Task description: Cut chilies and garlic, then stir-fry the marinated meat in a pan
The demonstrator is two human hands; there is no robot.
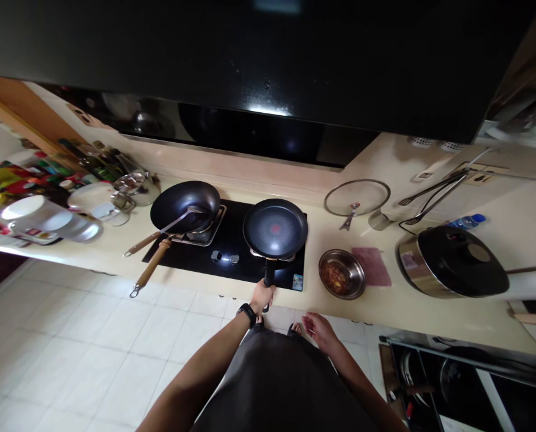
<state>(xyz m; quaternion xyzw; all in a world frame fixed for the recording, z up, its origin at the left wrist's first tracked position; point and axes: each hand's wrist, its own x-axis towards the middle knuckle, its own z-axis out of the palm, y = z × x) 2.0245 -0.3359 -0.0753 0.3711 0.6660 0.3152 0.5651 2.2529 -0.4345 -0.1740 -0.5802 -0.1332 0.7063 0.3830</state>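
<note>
My left hand (262,294), with a black watch on its wrist, is wrapped round the handle of a dark frying pan (275,231). The pan sits over the right burner, and nothing shows inside it. In front of the counter edge hangs my right hand (320,330), fingers loosely apart and holding nothing. A steel bowl (342,274) with reddish-brown food stands to the right of the pan, nearest that hand. On the left burner rests a wok (185,207) with a wooden handle, a wooden-handled spatula (164,229) lying across it.
Beneath the pans is a black glass cooktop (195,261). A glass lid (356,198) leans on the wall, and a pinkish cloth (372,267) lies by the bowl. An electric cooker (452,264) stands right; bottles and jars crowd the left. The black range hood (268,72) overhangs everything.
</note>
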